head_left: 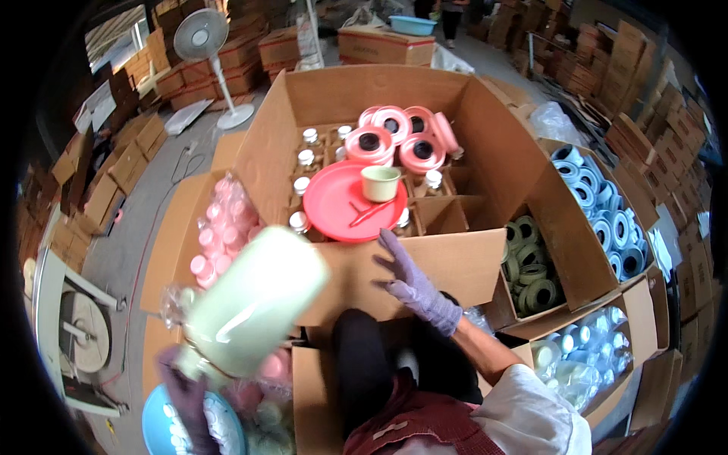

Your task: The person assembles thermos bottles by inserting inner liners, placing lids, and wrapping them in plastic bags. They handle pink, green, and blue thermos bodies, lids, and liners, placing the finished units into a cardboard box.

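My left hand (186,394), in a purple knit glove, is closed around the narrow end of a large pale green bottle-shaped container (258,303), blurred by motion and tilted with its wide end up and away. My right hand (415,285), gloved alike, has its fingers spread and holds nothing, near the front flap of a big cardboard box (425,262). Inside that box a red round tray (326,201) rests on white-capped bottles (301,185), bearing a small pale green cup (381,184) and a thin red piece (368,215). Several pink ring-shaped parts (422,152) lie behind it.
Around me stand boxes of pink-capped bottles (226,220), dark green rings (531,265), blue rings (599,205) and plastic-wrapped blue parts (584,349). A blue basin (155,425) with white caps sits below my left hand. A fan (220,68) stands at far left.
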The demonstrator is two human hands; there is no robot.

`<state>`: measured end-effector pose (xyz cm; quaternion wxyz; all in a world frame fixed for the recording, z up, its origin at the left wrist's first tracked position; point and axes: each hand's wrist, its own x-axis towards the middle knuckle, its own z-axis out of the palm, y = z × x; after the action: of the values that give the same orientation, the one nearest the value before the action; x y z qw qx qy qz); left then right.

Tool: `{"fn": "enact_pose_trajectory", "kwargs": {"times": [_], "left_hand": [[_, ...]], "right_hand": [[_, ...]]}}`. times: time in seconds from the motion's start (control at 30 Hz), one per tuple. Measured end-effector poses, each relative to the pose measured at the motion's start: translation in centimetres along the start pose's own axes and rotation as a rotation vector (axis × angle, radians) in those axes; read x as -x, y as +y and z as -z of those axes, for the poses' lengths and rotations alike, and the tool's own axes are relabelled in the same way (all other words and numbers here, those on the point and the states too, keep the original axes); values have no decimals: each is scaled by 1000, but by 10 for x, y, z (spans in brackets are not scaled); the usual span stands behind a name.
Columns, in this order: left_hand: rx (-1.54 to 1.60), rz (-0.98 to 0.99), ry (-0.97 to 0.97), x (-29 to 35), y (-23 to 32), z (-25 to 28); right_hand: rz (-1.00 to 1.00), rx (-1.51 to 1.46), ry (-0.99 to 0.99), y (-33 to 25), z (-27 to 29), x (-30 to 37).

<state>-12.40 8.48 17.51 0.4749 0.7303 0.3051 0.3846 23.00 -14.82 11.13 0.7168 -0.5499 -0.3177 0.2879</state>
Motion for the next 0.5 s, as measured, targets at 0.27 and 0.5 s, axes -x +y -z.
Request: {"fn": "enact_pose_trajectory", "kwargs": {"times": [0.27, 0.5], "left_hand": [[124, -77, -664, 61, -15, -185], [97, -208, -969, 42, -31, -290]], "right_hand": [[302, 288, -85, -5, 85, 70], [-23, 432, -351, 2, 116, 72]]}}
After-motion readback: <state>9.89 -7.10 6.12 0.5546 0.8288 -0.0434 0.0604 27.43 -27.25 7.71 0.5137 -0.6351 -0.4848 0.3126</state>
